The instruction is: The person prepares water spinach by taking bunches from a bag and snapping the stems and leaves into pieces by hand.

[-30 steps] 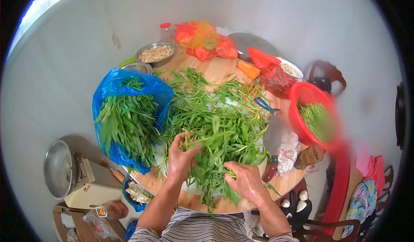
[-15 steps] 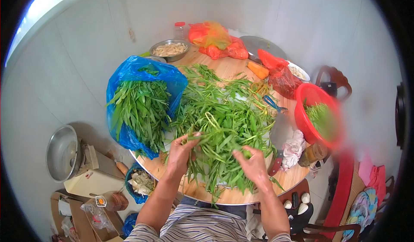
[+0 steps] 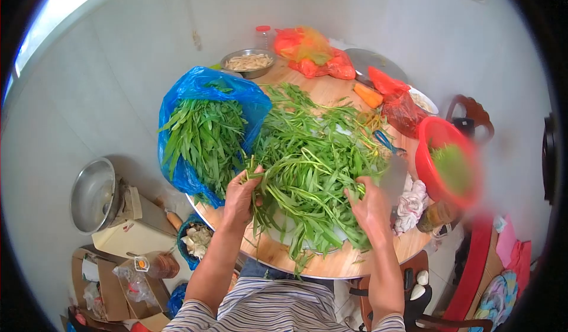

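A loose heap of water spinach, with long narrow leaves and pale green stems, covers the near and middle part of the round wooden table. At the heap's left edge, my left hand is closed on several stems, thumb against fingers. My right hand lies at the heap's right side, its fingers curled round leaves and stems and partly hidden by them. Beside my left hand, a blue plastic bag stands open, with more water spinach in it. A cleaver blade lies just right of my right hand.
A red basin with cut greens stands at the right, partly blurred. Nearby are a carrot, a blue looped thing and a pale pinkish bunch. Behind are red bags and a metal bowl of pale strips.
My hands have moved farther apart: the right went rightward and forward onto the heap's side, the left slightly forward. Stems between them now lie more spread. The camera view has shifted a little.
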A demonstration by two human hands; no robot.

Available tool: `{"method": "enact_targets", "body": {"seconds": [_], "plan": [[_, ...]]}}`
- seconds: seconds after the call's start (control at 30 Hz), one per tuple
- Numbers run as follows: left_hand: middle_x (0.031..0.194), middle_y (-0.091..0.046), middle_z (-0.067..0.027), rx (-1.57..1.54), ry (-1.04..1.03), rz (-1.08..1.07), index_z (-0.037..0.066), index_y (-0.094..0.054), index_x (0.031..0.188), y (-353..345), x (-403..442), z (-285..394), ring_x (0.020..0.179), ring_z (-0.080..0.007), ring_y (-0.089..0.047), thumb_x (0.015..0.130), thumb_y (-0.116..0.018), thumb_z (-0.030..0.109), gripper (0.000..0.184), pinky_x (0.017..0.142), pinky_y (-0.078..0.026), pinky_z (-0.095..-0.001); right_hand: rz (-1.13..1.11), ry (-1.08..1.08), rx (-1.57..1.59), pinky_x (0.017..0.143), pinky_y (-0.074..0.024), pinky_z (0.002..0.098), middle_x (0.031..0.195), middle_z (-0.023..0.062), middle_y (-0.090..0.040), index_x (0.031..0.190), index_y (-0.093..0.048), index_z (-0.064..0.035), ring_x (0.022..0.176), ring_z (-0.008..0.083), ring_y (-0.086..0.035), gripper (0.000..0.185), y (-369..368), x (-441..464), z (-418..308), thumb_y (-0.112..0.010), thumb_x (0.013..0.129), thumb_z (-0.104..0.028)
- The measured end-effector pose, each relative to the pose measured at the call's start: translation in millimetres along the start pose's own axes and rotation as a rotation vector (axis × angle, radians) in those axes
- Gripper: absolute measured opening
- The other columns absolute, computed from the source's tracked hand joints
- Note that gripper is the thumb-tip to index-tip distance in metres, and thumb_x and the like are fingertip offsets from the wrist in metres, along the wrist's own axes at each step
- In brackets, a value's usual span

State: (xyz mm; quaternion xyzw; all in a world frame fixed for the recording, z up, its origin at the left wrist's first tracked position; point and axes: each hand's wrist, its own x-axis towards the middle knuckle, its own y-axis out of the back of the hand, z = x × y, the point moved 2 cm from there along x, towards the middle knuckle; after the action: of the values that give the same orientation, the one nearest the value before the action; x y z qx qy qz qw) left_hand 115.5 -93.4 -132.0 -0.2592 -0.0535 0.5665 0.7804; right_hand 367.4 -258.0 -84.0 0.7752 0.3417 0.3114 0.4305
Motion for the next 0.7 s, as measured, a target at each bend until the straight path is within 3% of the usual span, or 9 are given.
{"method": "enact_targets", "body": {"seconds": [0.07,0.2,0.27,0.33,0.37,0.57,0.7], "plan": [[0.076,-0.065,-0.0012,0.116,-0.008,0.036,0.009,-0.068,0.102,2,3,-5,0.052,-0.0078,-0.052,0.09,-0.077,0.031,0.026,0.041,-0.037,-0.0239,0.18,0.09,0.047,0.07,-0.0523,0.0505,0.077,0.0245,-0.069,0.128,-0.062,-0.0115,0.076,0.0414,-0.069,0.045,30,-18,-26,-0.072,0.085,-0.022],[0.078,-0.066,-0.001,0.235,0.029,0.119,0.009,-0.068,0.105,-17,-12,1,0.053,-0.0082,-0.054,0.089,-0.078,0.033,0.031,0.041,-0.037,-0.024,0.014,0.189,0.225,0.071,-0.0532,0.0488,0.081,0.0237,-0.07,0.134,-0.056,-0.0139,0.079,0.0403,-0.069,0.052,40,-14,-64,-0.071,0.085,-0.02],[0.077,-0.066,-0.0005,0.189,0.01,0.213,0.008,-0.068,0.105,-25,-22,2,0.053,-0.0079,-0.055,0.091,-0.077,0.033,0.03,0.041,-0.037,-0.0238,-0.074,0.47,0.279,0.068,-0.0533,0.0478,0.082,0.0218,-0.07,0.128,-0.062,-0.0136,0.074,0.0395,-0.069,0.044,23,2,-90,-0.07,0.085,-0.019],[0.08,-0.067,-0.0004,0.149,0.0,-0.059,0.007,-0.067,0.107,-26,-23,-2,0.053,-0.0075,-0.056,0.092,-0.076,0.033,0.031,0.041,-0.038,-0.0238,-0.075,0.576,0.252,0.067,-0.0534,0.0476,0.08,0.0208,-0.07,0.123,-0.065,-0.0134,0.073,0.0392,-0.069,0.038,-14,25,-90,-0.069,0.086,-0.019],[0.083,-0.067,0.0,0.129,-0.003,-0.096,0.008,-0.067,0.108,-23,-22,-4,0.056,-0.0066,-0.057,0.094,-0.073,0.03,0.027,0.041,-0.037,-0.0235,-0.08,0.669,0.217,0.067,-0.0534,0.0475,0.079,0.0199,-0.07,0.118,-0.069,-0.0132,0.072,0.0389,-0.068,0.033,-30,33,-92,-0.068,0.086,-0.018],[0.081,-0.063,0.0005,0.018,0.064,-0.182,0.006,-0.065,0.114,-11,-34,0,0.062,-0.0064,-0.055,0.097,-0.069,0.024,0.025,0.047,-0.037,-0.0209,-0.134,0.386,0.154,0.071,-0.0547,0.0482,0.078,0.0187,-0.071,0.104,-0.076,-0.0147,0.077,0.0384,-0.069,0.021,-35,61,-62,-0.069,0.087,-0.026],[0.085,-0.064,-0.0019,0.022,0.07,-0.235,0.003,-0.063,0.121,-14,-40,0,0.062,-0.0069,-0.053,0.093,-0.072,0.014,0.031,0.049,-0.037,-0.0204,-0.03,0.541,0.065,0.07,-0.0559,0.0479,0.075,0.0199,-0.07,0.099,-0.077,-0.0133,0.072,0.0399,-0.069,0.023,-41,49,-65,-0.07,0.089,-0.032]]}}
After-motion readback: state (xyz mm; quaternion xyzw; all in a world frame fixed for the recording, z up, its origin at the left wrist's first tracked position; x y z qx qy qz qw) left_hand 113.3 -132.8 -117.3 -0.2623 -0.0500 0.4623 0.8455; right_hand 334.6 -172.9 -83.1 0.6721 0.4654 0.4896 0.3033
